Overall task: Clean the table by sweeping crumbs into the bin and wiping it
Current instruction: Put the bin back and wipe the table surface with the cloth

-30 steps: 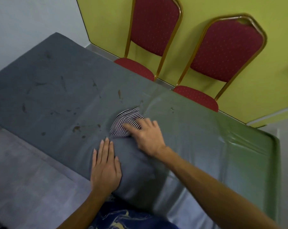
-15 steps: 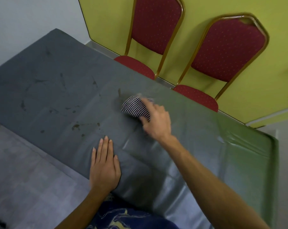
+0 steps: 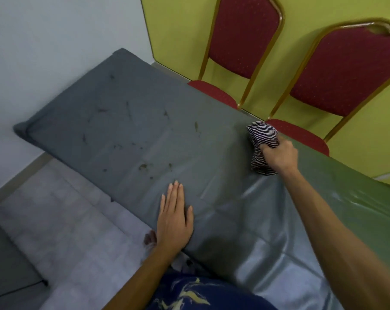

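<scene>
A grey table cover (image 3: 127, 121) lies over the table, with several dark crumbs and smears (image 3: 143, 167) scattered across its left half. My right hand (image 3: 280, 157) grips a bunched black-and-white striped cloth (image 3: 261, 136) at the table's far edge, close to a chair seat. My left hand (image 3: 174, 217) rests flat on the cover at the near edge, fingers straight and together. No bin is in view.
Two red chairs with gold frames, one (image 3: 241, 39) at the back centre and another (image 3: 344, 70) at the back right, stand against a yellow-green wall behind the table. Grey floor (image 3: 62, 211) lies to the left. The cover is creased and glossy on the right side (image 3: 324, 198).
My right hand has swept the striped cloth away from me and to the right, from the table's middle to its far edge. My left hand has stayed flat in place.
</scene>
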A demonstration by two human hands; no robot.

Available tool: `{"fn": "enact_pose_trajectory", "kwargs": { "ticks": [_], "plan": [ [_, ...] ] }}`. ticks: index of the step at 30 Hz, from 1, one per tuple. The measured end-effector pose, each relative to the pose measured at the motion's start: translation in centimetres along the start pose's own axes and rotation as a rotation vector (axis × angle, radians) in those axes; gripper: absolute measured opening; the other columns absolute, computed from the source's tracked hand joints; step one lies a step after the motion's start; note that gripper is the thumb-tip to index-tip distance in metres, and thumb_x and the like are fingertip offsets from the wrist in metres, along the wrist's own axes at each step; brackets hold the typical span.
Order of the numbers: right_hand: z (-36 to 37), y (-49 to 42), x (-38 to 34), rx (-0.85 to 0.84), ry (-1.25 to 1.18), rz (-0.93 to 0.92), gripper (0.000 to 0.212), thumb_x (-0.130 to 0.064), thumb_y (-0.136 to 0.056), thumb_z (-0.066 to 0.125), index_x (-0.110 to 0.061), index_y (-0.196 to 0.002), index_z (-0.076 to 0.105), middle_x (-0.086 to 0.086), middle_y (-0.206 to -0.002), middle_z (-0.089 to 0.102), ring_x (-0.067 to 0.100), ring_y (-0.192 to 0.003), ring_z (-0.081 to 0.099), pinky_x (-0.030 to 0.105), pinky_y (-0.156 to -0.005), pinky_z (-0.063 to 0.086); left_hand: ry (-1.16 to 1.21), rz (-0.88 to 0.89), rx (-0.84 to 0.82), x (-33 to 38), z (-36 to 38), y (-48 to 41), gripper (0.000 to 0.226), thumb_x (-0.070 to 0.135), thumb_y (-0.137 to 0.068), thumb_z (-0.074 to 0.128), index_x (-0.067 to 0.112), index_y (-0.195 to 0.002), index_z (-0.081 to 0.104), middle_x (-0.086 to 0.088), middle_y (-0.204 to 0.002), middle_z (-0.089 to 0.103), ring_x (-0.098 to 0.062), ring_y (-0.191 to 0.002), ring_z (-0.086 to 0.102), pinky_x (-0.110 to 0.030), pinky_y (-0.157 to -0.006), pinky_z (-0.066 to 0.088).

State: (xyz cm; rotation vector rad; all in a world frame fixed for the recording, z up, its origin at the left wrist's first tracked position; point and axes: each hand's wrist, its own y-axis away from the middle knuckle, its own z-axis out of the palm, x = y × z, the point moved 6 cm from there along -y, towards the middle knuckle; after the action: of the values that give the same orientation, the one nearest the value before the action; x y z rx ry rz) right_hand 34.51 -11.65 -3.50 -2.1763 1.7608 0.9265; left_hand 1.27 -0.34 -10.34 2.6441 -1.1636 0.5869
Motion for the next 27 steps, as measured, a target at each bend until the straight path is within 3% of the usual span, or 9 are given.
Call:
{"fn": "enact_pose_trajectory", "kwargs": {
  "ticks": [2,5,9,11,13,17,22,24,27],
  "plan": [
    [2.8,4.2,-3.9,-0.029,-0.122,-0.092,0.053,-0.036,-0.085,0.068,-0.019,-0.134,0.057,0.01,-0.123,0.068,0.032,-0.115,0.062,0.037,-0.096,0.048,0.049,-0.099,0.065,-2.4,-1.7,-0.3,0.064,0.034,-0.101,0.032,0.006,-0.156,0.015,-0.007,-0.164,0.012,-0.02,-0.152,0.009,-0.042,-0.124,0.006],
    [9.3,12.4,-10.0,-0.195,-0.181,-0.376,0.062,-0.034,-0.083,0.071,-0.025,-0.141,0.051,0.005,-0.125,0.068,0.027,-0.114,0.062,0.035,-0.098,0.049,-0.004,-0.249,0.18,-7.5,-4.7,-1.4,0.063,0.032,-0.1,0.033,0.001,-0.153,0.021,-0.014,-0.162,0.019,-0.027,-0.151,0.013,-0.046,-0.123,0.007],
    [17.5,21.4,-14.9,-0.321,0.148,-0.826,0.068,-0.037,-0.082,0.057,-0.027,-0.147,0.04,0.011,-0.121,0.063,0.034,-0.107,0.055,0.045,-0.091,0.047,-0.066,-0.318,0.139,-13.5,-6.0,-2.8,0.068,0.034,-0.095,0.03,-0.002,-0.153,0.021,-0.019,-0.162,0.018,-0.031,-0.152,0.009,-0.053,-0.122,0.01],
    [19.2,22.6,-15.2,-0.327,0.272,-0.945,0.067,-0.038,-0.082,0.051,-0.03,-0.147,0.04,0.01,-0.121,0.057,0.033,-0.106,0.05,0.046,-0.087,0.045,-0.1,-0.296,0.08,-14.5,-5.5,-2.6,0.072,0.042,-0.095,0.023,0.004,-0.155,0.013,-0.014,-0.164,0.009,-0.026,-0.153,0.0,-0.05,-0.123,0.006],
    [18.9,21.3,-14.7,-0.286,0.312,-1.011,0.065,-0.035,-0.083,0.058,-0.031,-0.146,0.041,0.008,-0.119,0.057,0.032,-0.103,0.051,0.044,-0.083,0.046,-0.131,-0.293,0.072,-14.5,-5.4,-2.5,0.07,0.043,-0.098,0.019,0.004,-0.155,0.012,-0.012,-0.165,0.007,-0.025,-0.153,-0.001,-0.05,-0.123,0.007],
    [15.7,12.4,-13.2,-0.091,0.399,-0.902,0.066,-0.033,-0.078,0.06,-0.029,-0.143,0.048,0.012,-0.105,0.062,0.037,-0.091,0.055,0.043,-0.074,0.051,-0.113,-0.324,0.078,-14.0,-5.5,-2.5,0.066,0.042,-0.103,0.018,0.003,-0.155,0.013,-0.012,-0.165,0.006,-0.024,-0.153,0.001,-0.052,-0.122,0.01],
    [11.7,3.3,-12.5,-0.022,0.335,-0.381,0.066,-0.03,-0.085,0.067,-0.022,-0.146,0.043,0.024,-0.12,0.06,0.044,-0.113,0.051,0.051,-0.091,0.049,-0.125,-0.308,0.065,-14.3,-5.7,-2.5,0.066,0.043,-0.103,0.02,0.0,-0.154,0.016,-0.015,-0.164,0.008,-0.027,-0.152,0.004,-0.052,-0.122,0.012],
    [11.9,5.0,-14.4,0.008,0.23,-0.4,0.067,-0.028,-0.083,0.069,-0.021,-0.145,0.044,0.021,-0.125,0.061,0.042,-0.114,0.053,0.048,-0.093,0.049,-0.126,-0.288,0.05,-14.5,-5.8,-2.4,0.07,0.046,-0.102,0.022,0.0,-0.154,0.013,-0.015,-0.164,0.005,-0.027,-0.153,0.001,-0.05,-0.123,0.007],
    [15.6,12.6,-17.7,-0.048,0.115,-0.613,0.07,-0.029,-0.08,0.069,-0.022,-0.145,0.044,0.015,-0.131,0.06,0.038,-0.112,0.055,0.044,-0.097,0.048,-0.113,-0.299,0.06,-15.5,-6.3,-1.9,0.076,0.051,-0.1,0.024,0.001,-0.155,0.009,-0.015,-0.165,0.001,-0.027,-0.153,-0.004,-0.047,-0.123,0.001]
  ]
}}
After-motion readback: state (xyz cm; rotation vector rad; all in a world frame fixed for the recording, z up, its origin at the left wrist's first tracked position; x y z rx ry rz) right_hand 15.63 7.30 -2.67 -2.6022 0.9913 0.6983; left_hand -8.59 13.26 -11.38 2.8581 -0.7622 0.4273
